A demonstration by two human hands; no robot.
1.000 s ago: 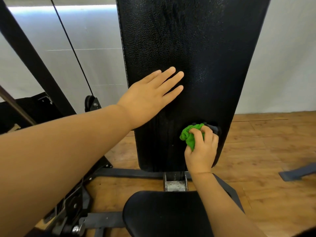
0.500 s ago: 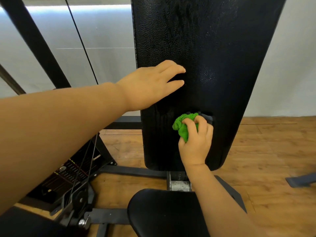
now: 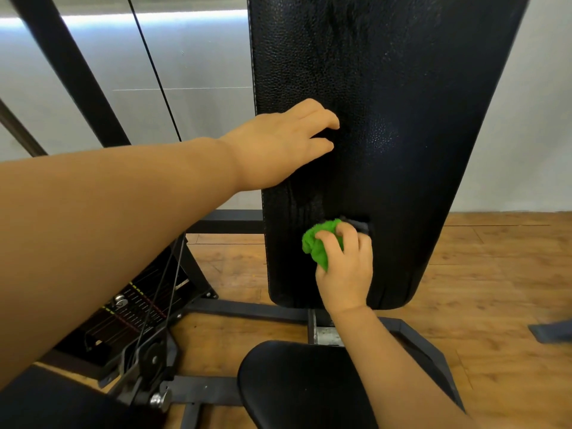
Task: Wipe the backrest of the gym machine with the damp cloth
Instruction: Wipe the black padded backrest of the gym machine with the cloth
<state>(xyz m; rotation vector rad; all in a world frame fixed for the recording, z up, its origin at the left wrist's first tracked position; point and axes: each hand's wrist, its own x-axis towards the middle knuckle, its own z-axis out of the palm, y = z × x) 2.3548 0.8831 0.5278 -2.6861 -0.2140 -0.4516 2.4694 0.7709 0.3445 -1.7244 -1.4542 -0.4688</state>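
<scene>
The black padded backrest stands upright ahead of me, its surface glistening in the middle. My left hand rests on its left part at mid height, fingers bent against the padding and holding nothing. Lower down, my right hand is closed on a bunched bright green cloth with a dark grey part at its top, pressed against the lower middle of the backrest.
The black seat pad lies below the backrest. A weight stack, cable and slanted black frame bars stand to the left. Wooden floor spreads on the right, with a dark frame foot at the right edge.
My left hand went from flat with spread fingers to curled on the backrest's left part. The right hand with the cloth shifted slightly left and up along the lower padding.
</scene>
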